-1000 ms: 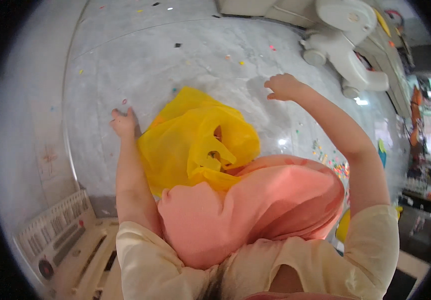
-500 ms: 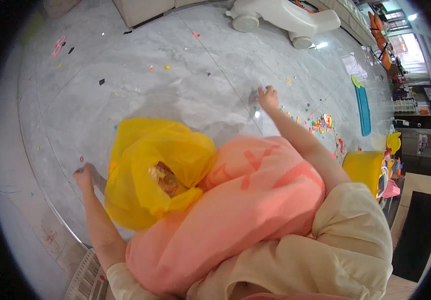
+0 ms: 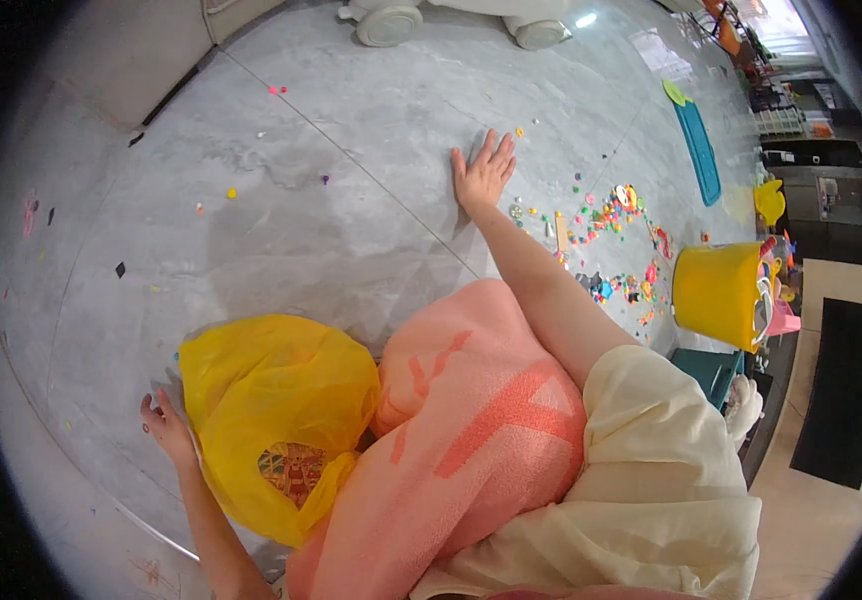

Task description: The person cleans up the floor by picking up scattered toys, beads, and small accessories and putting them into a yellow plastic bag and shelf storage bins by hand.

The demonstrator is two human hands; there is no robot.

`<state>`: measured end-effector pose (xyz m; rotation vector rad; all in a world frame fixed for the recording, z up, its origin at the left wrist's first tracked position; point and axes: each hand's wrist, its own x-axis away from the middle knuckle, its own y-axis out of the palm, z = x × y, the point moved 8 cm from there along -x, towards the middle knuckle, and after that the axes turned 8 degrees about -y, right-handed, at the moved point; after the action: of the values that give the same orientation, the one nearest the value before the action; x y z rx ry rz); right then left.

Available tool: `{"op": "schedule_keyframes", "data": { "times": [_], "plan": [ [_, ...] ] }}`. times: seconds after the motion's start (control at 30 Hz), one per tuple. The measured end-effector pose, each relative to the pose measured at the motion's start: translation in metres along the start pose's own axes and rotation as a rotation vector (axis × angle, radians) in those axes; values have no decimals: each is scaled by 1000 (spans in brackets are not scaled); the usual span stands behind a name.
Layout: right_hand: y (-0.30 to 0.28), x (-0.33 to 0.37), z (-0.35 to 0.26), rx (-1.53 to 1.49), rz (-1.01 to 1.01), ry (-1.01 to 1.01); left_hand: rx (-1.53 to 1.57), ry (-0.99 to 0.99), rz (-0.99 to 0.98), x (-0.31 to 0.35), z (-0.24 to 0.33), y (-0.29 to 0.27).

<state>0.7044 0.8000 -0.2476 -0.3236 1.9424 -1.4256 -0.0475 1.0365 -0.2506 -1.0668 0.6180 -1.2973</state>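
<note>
My right hand [image 3: 483,178] lies on the grey marbled floor with its fingers spread, holding nothing. Beside it, to the right, small colourful beads and toy bits [image 3: 616,215] are scattered. On the left, my left hand [image 3: 168,428] is low by the floor next to a yellow plastic bag [image 3: 281,390], its fingers loosely bent and apart. A tiny pink ring [image 3: 146,427] shows at its outer edge; whether the hand touches it I cannot tell. Through the bag's opening, reddish patterned contents [image 3: 294,470] show. My legs are in pink trousers [image 3: 471,430].
A yellow bucket [image 3: 716,290] of toys stands at the right, with a dark teal container [image 3: 706,370] below it. Farther off lies a blue board [image 3: 699,150]. White ride-on toy wheels [image 3: 389,25] and a pale sofa [image 3: 121,80] are at the top. Loose beads dot the floor.
My right hand has gone from loosely curled to spread flat on the floor. My view has shifted, so bag and left hand sit lower, and the hand is closer to the bag.
</note>
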Motion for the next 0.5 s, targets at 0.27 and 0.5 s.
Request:
{"op": "schedule_keyframes", "data": {
  "times": [0.27,0.5],
  "plan": [
    [29,-58,101,-22,9,153,390,-89,-327,-10,23,51],
    [45,-87,148,-122,-100,71,305,-227,-324,-11,24,64]
  ]
}}
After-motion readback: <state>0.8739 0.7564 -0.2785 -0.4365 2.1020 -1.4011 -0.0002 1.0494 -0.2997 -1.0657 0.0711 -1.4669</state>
